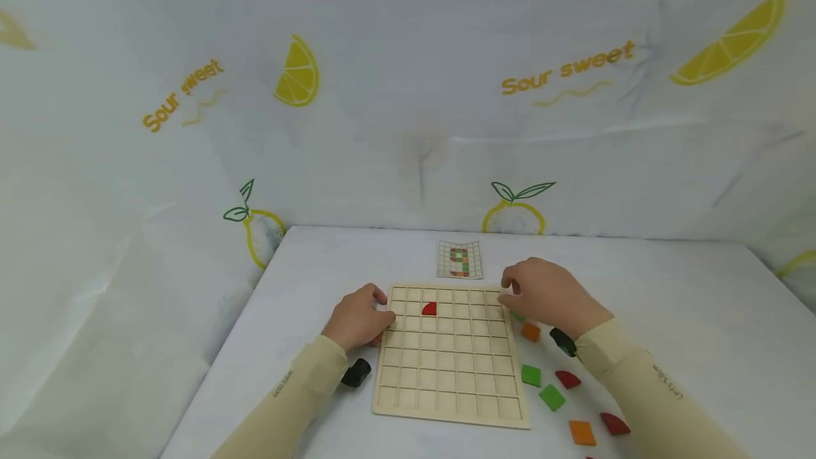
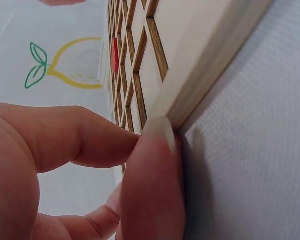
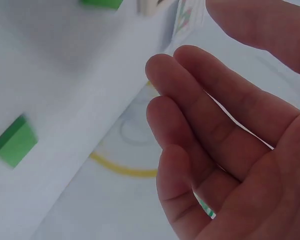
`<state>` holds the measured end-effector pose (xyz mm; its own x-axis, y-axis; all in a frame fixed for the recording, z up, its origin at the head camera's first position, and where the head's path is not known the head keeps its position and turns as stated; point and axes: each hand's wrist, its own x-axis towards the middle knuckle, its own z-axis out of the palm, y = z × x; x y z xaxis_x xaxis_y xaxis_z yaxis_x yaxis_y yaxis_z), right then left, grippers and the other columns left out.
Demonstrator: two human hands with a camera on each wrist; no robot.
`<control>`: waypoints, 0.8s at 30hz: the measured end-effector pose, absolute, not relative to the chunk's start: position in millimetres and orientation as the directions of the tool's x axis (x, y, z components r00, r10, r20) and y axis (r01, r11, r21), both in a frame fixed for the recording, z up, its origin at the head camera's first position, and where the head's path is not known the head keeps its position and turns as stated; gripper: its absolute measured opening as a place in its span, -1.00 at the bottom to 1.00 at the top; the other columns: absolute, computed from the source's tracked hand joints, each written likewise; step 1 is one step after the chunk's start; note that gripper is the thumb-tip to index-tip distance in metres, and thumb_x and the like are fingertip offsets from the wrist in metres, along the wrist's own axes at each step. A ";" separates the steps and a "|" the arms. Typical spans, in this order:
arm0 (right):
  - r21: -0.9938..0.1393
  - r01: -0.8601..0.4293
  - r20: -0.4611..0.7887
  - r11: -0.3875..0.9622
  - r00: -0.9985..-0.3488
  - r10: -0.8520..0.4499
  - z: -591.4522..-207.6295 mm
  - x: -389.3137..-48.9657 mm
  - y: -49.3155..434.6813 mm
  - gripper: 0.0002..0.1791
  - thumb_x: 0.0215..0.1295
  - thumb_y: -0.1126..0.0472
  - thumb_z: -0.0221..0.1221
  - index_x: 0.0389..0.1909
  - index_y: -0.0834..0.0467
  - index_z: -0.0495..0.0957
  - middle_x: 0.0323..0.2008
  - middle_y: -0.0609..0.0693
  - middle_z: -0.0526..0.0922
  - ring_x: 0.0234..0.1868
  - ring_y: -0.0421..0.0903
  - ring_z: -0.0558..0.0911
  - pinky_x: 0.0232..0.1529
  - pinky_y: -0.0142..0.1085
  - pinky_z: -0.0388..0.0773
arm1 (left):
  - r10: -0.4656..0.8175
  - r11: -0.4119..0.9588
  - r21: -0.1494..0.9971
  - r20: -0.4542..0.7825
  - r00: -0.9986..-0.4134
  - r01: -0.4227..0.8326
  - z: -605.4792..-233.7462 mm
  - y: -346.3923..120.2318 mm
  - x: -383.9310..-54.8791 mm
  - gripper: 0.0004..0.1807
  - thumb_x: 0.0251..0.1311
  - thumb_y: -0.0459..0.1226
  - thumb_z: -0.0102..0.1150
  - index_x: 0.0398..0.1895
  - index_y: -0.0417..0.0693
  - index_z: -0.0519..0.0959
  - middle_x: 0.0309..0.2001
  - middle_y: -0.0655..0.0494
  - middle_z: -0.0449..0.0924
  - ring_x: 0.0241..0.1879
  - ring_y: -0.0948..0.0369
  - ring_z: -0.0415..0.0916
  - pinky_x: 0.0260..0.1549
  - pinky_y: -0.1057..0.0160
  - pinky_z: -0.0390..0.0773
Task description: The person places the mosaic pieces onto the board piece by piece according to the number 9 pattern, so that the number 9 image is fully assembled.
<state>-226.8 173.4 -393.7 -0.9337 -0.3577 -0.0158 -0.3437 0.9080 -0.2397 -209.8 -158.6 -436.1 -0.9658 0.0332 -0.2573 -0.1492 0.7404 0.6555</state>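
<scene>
A pale wooden grid board (image 1: 446, 360) lies on the table, with one red quarter-circle tile (image 1: 430, 309) in a cell of its upper left part. My left hand (image 1: 360, 317) pinches the board's left edge; in the left wrist view the thumb (image 2: 152, 185) presses the board's side and the index finger meets its top. By the upper right corner, my right hand (image 1: 548, 292) hovers with loosely curved fingers and nothing in them. Below it lie an orange square tile (image 1: 530, 331) and a green tile (image 1: 518, 316), partly covered by the hand.
Behind the board lies a small pattern card (image 1: 460, 261) with a coloured figure on a grid. Right of the board are scattered green squares (image 1: 531, 375), red quarter-circles (image 1: 567, 379) and another orange square (image 1: 583, 433). A lemon-printed white cloth (image 1: 408, 161) hangs behind the table.
</scene>
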 end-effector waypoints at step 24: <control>-0.334 -0.069 -0.115 0.940 -0.987 -0.113 -415.4 -232.2 268.3 -0.61 0.35 0.05 0.42 0.01 0.27 0.73 -0.06 0.23 0.77 -0.15 0.08 0.63 -0.06 0.07 0.71 | 0.065 0.722 0.682 -0.233 -0.970 -0.116 -437.7 -162.0 -208.8 -0.67 0.34 -0.19 0.33 0.09 -0.10 0.57 -0.59 0.11 0.66 -0.62 0.22 0.63 -0.47 0.28 0.53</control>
<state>-232.2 268.3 -415.4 -0.9869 -0.1130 -0.1148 -0.0688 0.9402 -0.3337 -208.8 -162.0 -437.7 -0.9703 0.0650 -0.2332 -0.1156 0.7220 0.6822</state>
